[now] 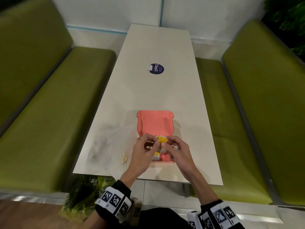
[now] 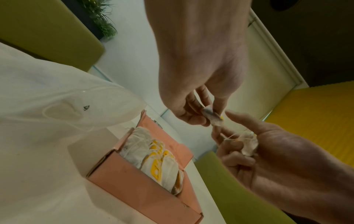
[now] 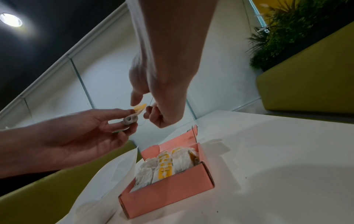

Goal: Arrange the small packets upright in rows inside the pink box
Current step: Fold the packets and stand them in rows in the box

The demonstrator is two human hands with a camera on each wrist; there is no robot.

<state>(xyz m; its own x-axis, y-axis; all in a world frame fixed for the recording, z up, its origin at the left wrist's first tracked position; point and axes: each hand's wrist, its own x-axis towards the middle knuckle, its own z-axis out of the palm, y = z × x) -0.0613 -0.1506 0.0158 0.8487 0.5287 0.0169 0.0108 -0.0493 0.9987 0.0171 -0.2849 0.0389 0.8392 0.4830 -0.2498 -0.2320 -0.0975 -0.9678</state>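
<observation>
Round sticker (image 1: 157,68), white table (image 1: 156,90), green benches (image 1: 54,103).

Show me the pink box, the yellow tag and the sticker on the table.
pink box (image 3: 168,192): right wrist view, near side wall.
yellow tag (image 1: 162,139): head view, its face, between the fingertips.
sticker (image 1: 157,68): head view, middle of the round label.

Cafe booth, green benches (image 1: 54,103), long table (image 1: 158,93)

Pink box (image 1: 155,123); white packets (image 3: 162,168), yellow tags; green benches (image 1: 54,104).
</observation>
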